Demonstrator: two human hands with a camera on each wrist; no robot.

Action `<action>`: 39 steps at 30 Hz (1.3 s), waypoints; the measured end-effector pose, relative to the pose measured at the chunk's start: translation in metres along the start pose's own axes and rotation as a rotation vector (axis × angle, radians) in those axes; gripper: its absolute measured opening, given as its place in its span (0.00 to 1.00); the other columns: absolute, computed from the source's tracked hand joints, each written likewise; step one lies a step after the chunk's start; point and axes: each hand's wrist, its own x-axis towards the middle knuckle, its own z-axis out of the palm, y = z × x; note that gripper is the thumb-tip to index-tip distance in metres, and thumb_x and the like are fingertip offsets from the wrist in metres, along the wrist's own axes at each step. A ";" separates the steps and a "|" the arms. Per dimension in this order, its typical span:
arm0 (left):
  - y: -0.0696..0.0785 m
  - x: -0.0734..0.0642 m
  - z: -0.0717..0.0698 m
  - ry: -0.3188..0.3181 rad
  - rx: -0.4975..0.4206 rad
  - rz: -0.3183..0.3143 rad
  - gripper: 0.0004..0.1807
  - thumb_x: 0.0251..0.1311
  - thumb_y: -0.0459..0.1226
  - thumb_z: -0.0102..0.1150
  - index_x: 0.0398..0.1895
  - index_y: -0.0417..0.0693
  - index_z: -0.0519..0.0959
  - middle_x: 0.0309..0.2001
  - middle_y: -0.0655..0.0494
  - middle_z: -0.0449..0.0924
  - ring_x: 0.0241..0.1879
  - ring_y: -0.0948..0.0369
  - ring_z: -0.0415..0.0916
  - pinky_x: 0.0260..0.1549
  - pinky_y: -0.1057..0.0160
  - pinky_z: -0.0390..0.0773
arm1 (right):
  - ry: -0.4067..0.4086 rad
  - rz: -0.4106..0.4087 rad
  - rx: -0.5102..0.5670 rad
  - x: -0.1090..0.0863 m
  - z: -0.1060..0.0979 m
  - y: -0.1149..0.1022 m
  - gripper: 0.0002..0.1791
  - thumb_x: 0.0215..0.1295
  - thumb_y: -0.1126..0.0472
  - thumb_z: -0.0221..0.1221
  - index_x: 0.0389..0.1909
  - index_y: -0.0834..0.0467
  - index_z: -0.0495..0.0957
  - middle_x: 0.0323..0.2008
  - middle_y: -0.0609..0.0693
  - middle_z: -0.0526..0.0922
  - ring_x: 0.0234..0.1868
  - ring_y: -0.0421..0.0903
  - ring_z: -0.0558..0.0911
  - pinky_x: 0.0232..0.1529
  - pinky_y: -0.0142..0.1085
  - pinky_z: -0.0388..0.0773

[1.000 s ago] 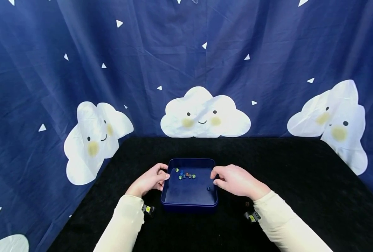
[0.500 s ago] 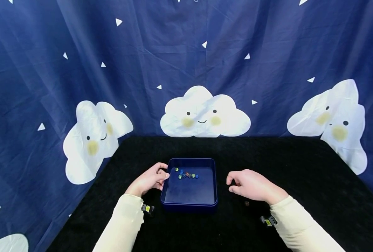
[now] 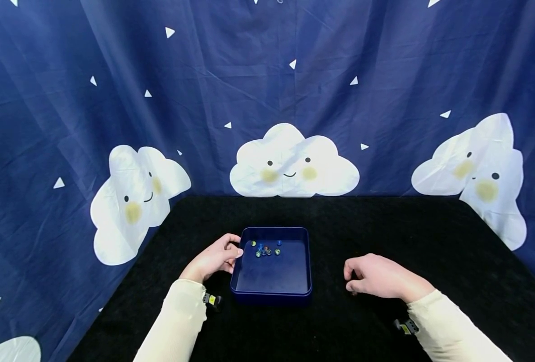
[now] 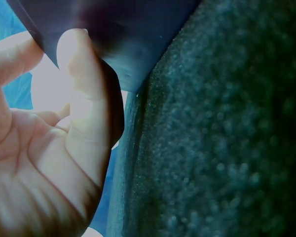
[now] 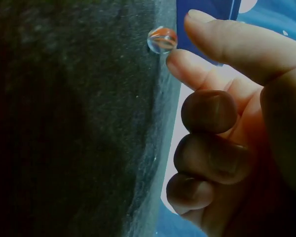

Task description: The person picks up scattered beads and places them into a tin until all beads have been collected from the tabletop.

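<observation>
My left hand (image 3: 212,259) grips the left wall of a dark blue square tray (image 3: 272,279), thumb over the rim; the left wrist view shows the thumb against the tray's wall (image 4: 133,44). Inside the tray lie several glass marbles, among them a yellow-green marble (image 3: 277,252) and a blue marble (image 3: 279,243) near the back. Right of the tray, my right hand (image 3: 385,275) hovers low over the cloth. Its thumb and index finger are apart, the other fingers curled. A clear marble with orange streaks (image 5: 162,40) lies on the cloth just beyond the index fingertip.
Black fuzzy cloth (image 3: 407,231) covers the table. Behind it hangs a dark blue curtain (image 3: 195,100) with white clouds and small triangles. A small camera is strapped at each wrist.
My right hand has moved from above the tray's right side, rightward and down to the loose marble. The blue marble rolled from the tray's right side to the back, jostling others. My left hand stays put.
</observation>
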 end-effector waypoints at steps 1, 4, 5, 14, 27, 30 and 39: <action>0.000 0.000 0.000 0.000 0.000 0.000 0.29 0.60 0.39 0.59 0.60 0.40 0.60 0.28 0.50 0.70 0.22 0.59 0.70 0.24 0.59 0.79 | -0.008 0.001 -0.005 -0.001 0.001 0.002 0.07 0.56 0.51 0.64 0.27 0.39 0.73 0.18 0.34 0.73 0.19 0.33 0.70 0.25 0.31 0.68; -0.002 0.000 0.000 -0.005 -0.008 0.000 0.29 0.60 0.39 0.59 0.61 0.40 0.60 0.29 0.49 0.70 0.22 0.59 0.70 0.24 0.59 0.79 | -0.026 -0.001 -0.031 -0.004 0.003 0.006 0.09 0.54 0.50 0.65 0.25 0.38 0.72 0.18 0.35 0.70 0.20 0.33 0.68 0.24 0.31 0.67; -0.002 0.000 0.000 -0.007 -0.011 0.000 0.29 0.60 0.39 0.59 0.61 0.40 0.60 0.29 0.49 0.70 0.22 0.59 0.70 0.24 0.59 0.79 | -0.030 -0.006 -0.029 -0.004 0.003 0.006 0.09 0.53 0.51 0.65 0.24 0.38 0.72 0.18 0.35 0.70 0.20 0.33 0.68 0.24 0.31 0.67; -0.002 0.001 -0.001 -0.003 -0.005 -0.001 0.29 0.59 0.39 0.59 0.60 0.40 0.60 0.29 0.50 0.70 0.22 0.58 0.70 0.24 0.59 0.78 | 0.011 -0.039 -0.051 -0.005 0.001 0.007 0.09 0.55 0.56 0.64 0.27 0.42 0.72 0.19 0.34 0.69 0.21 0.32 0.68 0.26 0.30 0.67; 0.000 0.003 -0.001 -0.009 0.004 0.003 0.29 0.60 0.40 0.60 0.60 0.41 0.60 0.29 0.49 0.70 0.22 0.58 0.70 0.24 0.59 0.79 | 0.249 -0.057 -0.110 0.026 -0.003 -0.013 0.07 0.59 0.54 0.62 0.35 0.40 0.74 0.15 0.33 0.65 0.16 0.31 0.65 0.23 0.29 0.67; 0.000 0.003 -0.001 -0.011 0.002 0.003 0.29 0.60 0.39 0.59 0.60 0.40 0.60 0.29 0.50 0.70 0.23 0.58 0.70 0.24 0.59 0.78 | 0.307 -0.082 -0.138 0.032 -0.003 -0.016 0.08 0.59 0.54 0.62 0.37 0.41 0.74 0.15 0.32 0.64 0.16 0.30 0.65 0.25 0.29 0.68; -0.002 0.002 -0.001 -0.008 -0.006 0.007 0.28 0.60 0.39 0.59 0.60 0.41 0.60 0.30 0.49 0.70 0.22 0.59 0.70 0.24 0.60 0.78 | 0.439 -0.077 -0.163 0.052 0.001 -0.026 0.08 0.58 0.54 0.63 0.37 0.40 0.75 0.15 0.32 0.64 0.15 0.31 0.63 0.21 0.29 0.65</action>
